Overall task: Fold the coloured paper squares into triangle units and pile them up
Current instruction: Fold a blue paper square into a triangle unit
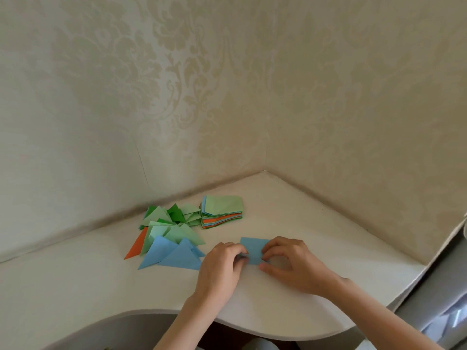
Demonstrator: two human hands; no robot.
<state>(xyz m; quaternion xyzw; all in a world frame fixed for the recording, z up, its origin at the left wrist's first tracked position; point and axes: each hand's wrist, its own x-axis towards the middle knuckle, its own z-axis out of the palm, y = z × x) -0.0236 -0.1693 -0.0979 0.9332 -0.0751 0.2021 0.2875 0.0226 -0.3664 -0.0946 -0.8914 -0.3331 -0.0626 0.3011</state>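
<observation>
A blue paper (254,250) lies on the white desk (316,238), folded to a rectangle. My left hand (222,266) pinches its left edge with curled fingers. My right hand (290,263) pinches its right edge between thumb and fingertips. Left of the hands sits a loose pile of folded triangles (171,236), green, blue and one orange. Behind it stands a stack of paper squares (222,210), light green on top, orange and blue layers showing at the side.
The desk fits into a corner between two patterned beige walls (177,97). Its front edge curves inward below my forearms. A grey gap and a white surface (449,286) lie off the desk's right end.
</observation>
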